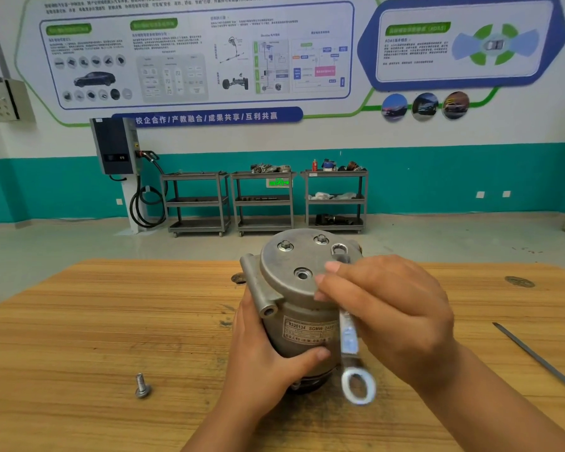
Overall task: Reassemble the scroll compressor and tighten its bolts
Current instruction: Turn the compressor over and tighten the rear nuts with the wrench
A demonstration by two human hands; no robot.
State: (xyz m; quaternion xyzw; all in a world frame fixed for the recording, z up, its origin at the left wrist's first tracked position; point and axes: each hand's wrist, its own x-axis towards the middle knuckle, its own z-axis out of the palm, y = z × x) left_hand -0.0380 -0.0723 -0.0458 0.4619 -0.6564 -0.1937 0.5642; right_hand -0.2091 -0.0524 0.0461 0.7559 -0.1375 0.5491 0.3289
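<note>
A grey metal scroll compressor (294,282) stands upright on the wooden table (95,321), its round cover facing up. Two bolts (286,245) sit in the cover near its far edge, and one empty bolt hole (302,274) shows near the front. My left hand (258,353) grips the compressor body from the left, thumb across the label. My right hand (388,308) holds a silver ring spanner (349,340). The spanner's far ring sits on the cover at the right, and its near ring hangs below my hand. A loose bolt (142,386) stands head-down on the table at the left.
A thin dark metal rod (542,360) lies on the table at the right. The table's far edge runs just behind the compressor. Beyond it, across an open floor, three grey shelf carts (265,200) and a wall charger (115,145) stand against the wall.
</note>
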